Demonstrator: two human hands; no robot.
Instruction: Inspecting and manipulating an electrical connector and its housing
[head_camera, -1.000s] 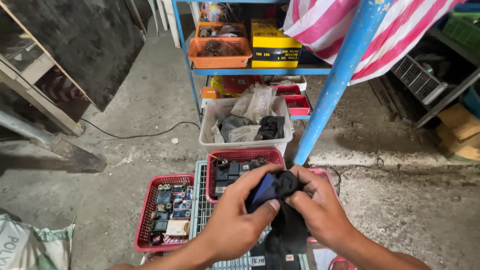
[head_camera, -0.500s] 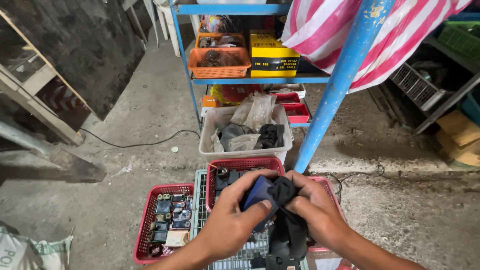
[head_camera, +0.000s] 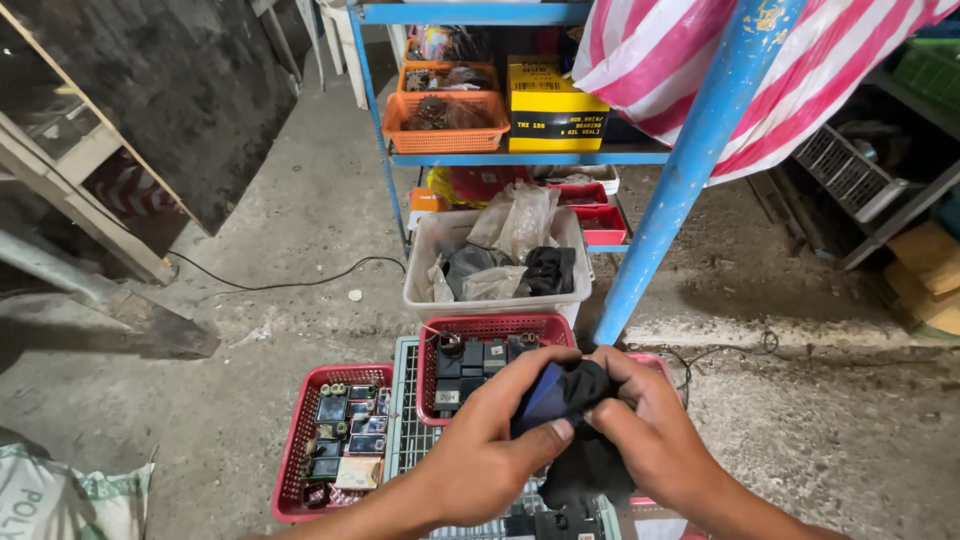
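Note:
My left hand (head_camera: 490, 430) and my right hand (head_camera: 645, 425) meet in the lower middle of the view, both closed on a dark blue part wrapped in a black plastic bag (head_camera: 560, 395). The bag's loose end hangs down between my wrists. Right under my hands sits a red basket (head_camera: 500, 327) of small black electrical parts. It rests on a pale wire crate (head_camera: 403, 440).
A second red basket (head_camera: 300, 450) of small parts lies at lower left. Behind stands a white tub (head_camera: 500, 295) of bagged items, a blue shelf (head_camera: 530, 157) with an orange basket (head_camera: 445, 120) and yellow box (head_camera: 550, 105), and a slanted blue pole (head_camera: 690, 170). A black cable (head_camera: 280, 285) crosses the concrete floor.
My hands have kept working the bag around the blue part, with less blue showing. The view has shifted slightly, so the baskets and shelf sit a little differently.

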